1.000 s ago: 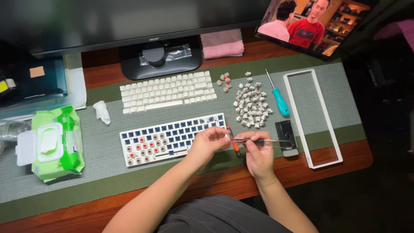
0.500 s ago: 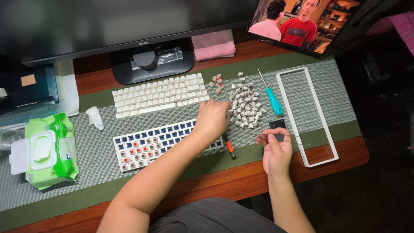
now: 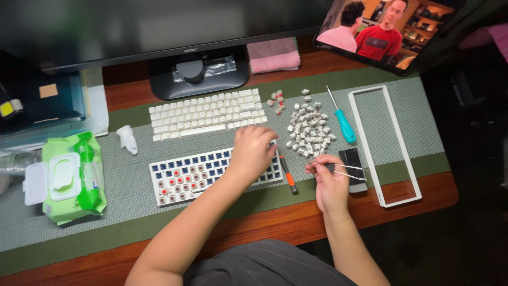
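My left hand (image 3: 254,149) lies palm down on the right end of a white keyboard board (image 3: 196,175) with blue sockets and several brown and red switches. Its fingertips are curled out of sight, so whatever is under them is hidden. My right hand (image 3: 329,182) hovers just right of the board, pinching a thin metal puller tool (image 3: 346,171) that points right. A pile of loose grey switches (image 3: 309,130) lies just above both hands. An orange and black tool (image 3: 289,175) lies between my hands.
White keycaps (image 3: 206,114) are laid out in rows behind the board. A teal screwdriver (image 3: 344,124), a black slab (image 3: 353,165) and a white keyboard frame (image 3: 383,143) lie right. A green wipes pack (image 3: 69,177) and a crumpled tissue (image 3: 127,139) sit left. Monitor stand (image 3: 198,71) and tablet (image 3: 381,32) stand behind.
My left hand left the tool, reached to the switch pile, then came back down onto the board's right end. My right hand kept the puller and moved slightly right.
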